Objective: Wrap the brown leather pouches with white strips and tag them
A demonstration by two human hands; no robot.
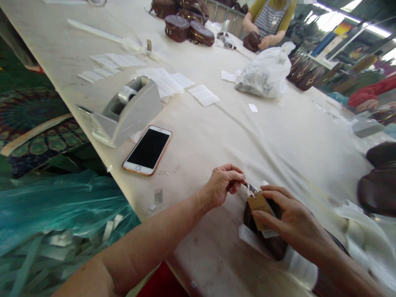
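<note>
A small dark brown bag (272,243) lies on the white table (247,140) near its front edge, on a strip of white paper. My left hand (223,184) pinches the thin white string of a tan paper tag (259,210) just above the bag. My right hand (292,220) holds the tag between thumb and fingers and rests over the bag, hiding much of it.
A grey tape dispenser (125,109) and a phone (147,150) lie to the left. White paper slips (203,95) and a clear plastic bag (266,74) sit mid-table. Brown bags (185,22) are piled far back, where another person (267,24) works. More brown bags (379,181) lie at right.
</note>
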